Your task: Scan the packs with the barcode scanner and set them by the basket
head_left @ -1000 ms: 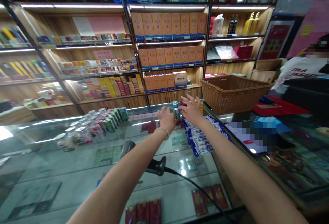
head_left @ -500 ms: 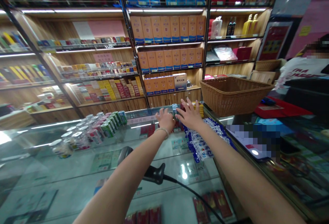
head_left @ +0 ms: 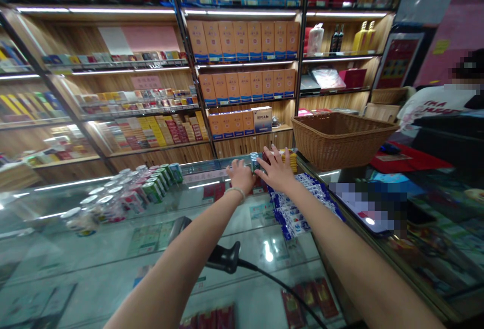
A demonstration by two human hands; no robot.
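My two arms reach across the glass counter toward its far edge. My left hand (head_left: 242, 175), a beaded bracelet on its wrist, has its fingers apart and slightly bent. Beside it my right hand (head_left: 278, 172) is spread, its thumb toward the left hand. Between them stand small cylindrical containers with pale tops (head_left: 254, 157), partly hidden; whether the fingers touch them I cannot tell. Yellow packs (head_left: 291, 161) lie just right of the right hand. Blue-and-white packets (head_left: 293, 213) lie in rows beneath my right wrist and forearm.
A black scanner (head_left: 225, 258) with a cable lies under my left forearm. Jars and small boxes (head_left: 109, 205) line the left. A wicker basket (head_left: 340, 142) stands right, near a phone (head_left: 363, 208) and a person (head_left: 434, 102). Stocked shelves (head_left: 242, 64) rise behind.
The whole view has shifted slightly, with the scene a little further left. Both hands keep nearly the same pose around the small containers.
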